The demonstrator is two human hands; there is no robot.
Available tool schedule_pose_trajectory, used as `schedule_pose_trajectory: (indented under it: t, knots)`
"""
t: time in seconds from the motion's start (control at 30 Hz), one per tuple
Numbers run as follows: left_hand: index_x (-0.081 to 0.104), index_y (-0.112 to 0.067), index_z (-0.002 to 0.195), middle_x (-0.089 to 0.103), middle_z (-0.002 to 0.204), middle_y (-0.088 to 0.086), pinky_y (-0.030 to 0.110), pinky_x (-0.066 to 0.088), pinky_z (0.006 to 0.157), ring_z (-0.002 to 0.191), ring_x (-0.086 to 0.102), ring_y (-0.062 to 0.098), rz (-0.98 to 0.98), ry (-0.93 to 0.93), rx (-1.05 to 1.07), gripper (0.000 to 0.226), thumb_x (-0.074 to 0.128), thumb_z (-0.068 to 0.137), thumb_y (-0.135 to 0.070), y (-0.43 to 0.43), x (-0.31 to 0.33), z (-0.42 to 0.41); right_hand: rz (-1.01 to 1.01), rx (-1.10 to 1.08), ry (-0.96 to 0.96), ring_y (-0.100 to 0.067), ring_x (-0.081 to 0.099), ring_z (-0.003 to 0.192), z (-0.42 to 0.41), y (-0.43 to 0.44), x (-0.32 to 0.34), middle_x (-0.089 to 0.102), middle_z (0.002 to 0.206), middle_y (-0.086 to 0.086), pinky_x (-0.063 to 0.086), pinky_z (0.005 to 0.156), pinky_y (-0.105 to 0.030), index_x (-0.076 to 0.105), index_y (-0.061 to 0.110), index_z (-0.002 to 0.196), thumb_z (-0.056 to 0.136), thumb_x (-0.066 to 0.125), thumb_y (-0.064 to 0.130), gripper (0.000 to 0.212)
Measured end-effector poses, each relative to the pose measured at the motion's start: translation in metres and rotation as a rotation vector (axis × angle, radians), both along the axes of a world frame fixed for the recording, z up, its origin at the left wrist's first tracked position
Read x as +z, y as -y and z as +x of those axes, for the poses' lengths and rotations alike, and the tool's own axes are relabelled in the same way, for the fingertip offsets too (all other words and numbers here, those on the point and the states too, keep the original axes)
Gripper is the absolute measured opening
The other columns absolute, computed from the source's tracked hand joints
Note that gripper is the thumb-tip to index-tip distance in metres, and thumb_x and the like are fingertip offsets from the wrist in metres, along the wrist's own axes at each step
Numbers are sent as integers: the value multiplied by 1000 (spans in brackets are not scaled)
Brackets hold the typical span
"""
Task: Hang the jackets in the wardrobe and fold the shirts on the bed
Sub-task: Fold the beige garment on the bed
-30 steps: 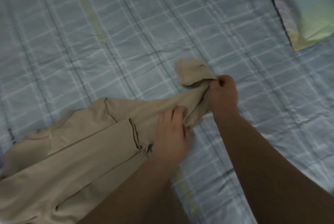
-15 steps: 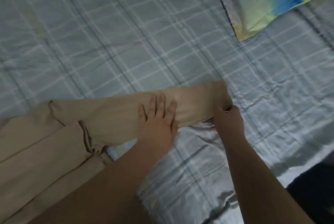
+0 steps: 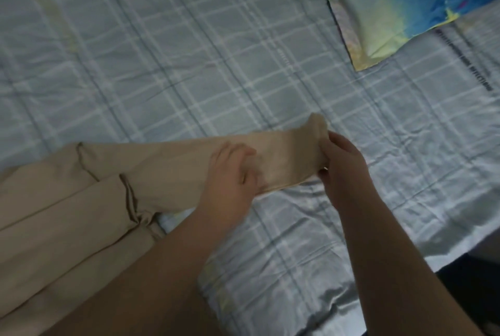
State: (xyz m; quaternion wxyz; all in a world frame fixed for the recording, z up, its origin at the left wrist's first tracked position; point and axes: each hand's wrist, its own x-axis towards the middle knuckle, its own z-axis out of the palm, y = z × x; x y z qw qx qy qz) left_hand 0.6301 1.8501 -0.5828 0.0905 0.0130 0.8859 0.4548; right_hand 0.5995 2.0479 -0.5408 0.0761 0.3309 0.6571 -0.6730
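Note:
A beige shirt (image 3: 67,200) lies on the bed (image 3: 162,64) at the lower left, its long sleeve (image 3: 167,167) stretched out to the right. My left hand (image 3: 230,181) rests on the sleeve near its end, fingers curled into the cloth. My right hand (image 3: 343,162) pinches the sleeve's cuff between thumb and fingers, lifting it slightly off the sheet. The shirt's body runs out of view at the left edge, and my left forearm covers part of it.
The bed wears a pale blue checked sheet. A blue and yellow pillow (image 3: 400,2) lies at the upper right. The bed's edge (image 3: 405,254) runs along the lower right, with dark floor beyond it.
My left hand went from flat on the sleeve to gripping it. My right hand raised the cuff a little. The view shifted slightly.

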Motion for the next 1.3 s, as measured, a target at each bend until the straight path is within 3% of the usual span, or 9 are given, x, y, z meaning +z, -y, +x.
schedule_pose_trajectory:
  t: [0.07,0.17,0.3,0.47,0.57,0.83,1.0,1.1,1.3]
  knots:
    - [64,-17,111,72,103,0,30,52,89,100,67,16,378,202,259,16,54,99,-19,3,22,6,-18,85,-102,-14,70,82,16,35,15,75,91,-1,56,72,-31,76,23,98,96,58,12,22]
    - [65,-5,114,73,101,20,40,60,77,92,72,32,933,503,490,32,42,106,-25,18,46,13,88,294,-194,-16,71,91,43,91,27,75,99,-3,58,80,-35,67,16,116,97,61,11,21]
    - [69,-4,102,72,93,20,35,56,65,81,71,32,1117,652,663,59,45,91,-57,76,56,30,410,701,-339,-4,66,88,77,154,28,71,100,12,53,80,-24,67,28,118,90,58,20,30]
    - [69,-3,107,74,102,17,50,57,86,94,70,37,775,461,740,19,56,99,-14,163,44,69,677,859,-466,-11,61,109,101,209,14,68,115,7,48,95,-30,66,22,121,90,41,28,40]
    - [72,-11,112,76,104,6,52,55,92,99,71,26,488,375,702,21,58,98,-19,217,43,96,853,989,-518,-22,43,135,112,246,0,54,142,-5,38,112,-41,54,18,138,96,38,33,48]
    - [69,-27,80,68,65,-17,7,38,49,58,59,-8,206,289,854,21,58,99,-29,357,47,188,1122,1290,-541,-26,16,152,146,363,-36,25,163,-6,16,120,-54,28,24,155,99,32,44,60]
    - [59,4,90,63,90,28,33,43,60,68,54,20,128,314,951,45,56,94,-41,424,41,244,1202,1358,-566,-29,19,151,172,417,-47,27,162,-8,12,121,-56,27,23,155,100,30,43,59]
    - [63,-3,91,68,94,23,47,54,73,84,65,36,94,359,981,43,57,88,-45,442,27,266,1240,1399,-575,-28,21,150,183,434,-59,29,161,-8,14,119,-58,28,24,155,100,35,41,58]
    - [51,-23,80,51,68,-14,11,26,52,62,46,-1,-135,314,1092,20,62,92,-35,447,-8,282,1330,1495,-546,-27,17,151,188,440,-87,23,164,-5,12,119,-59,21,26,158,100,29,45,61]
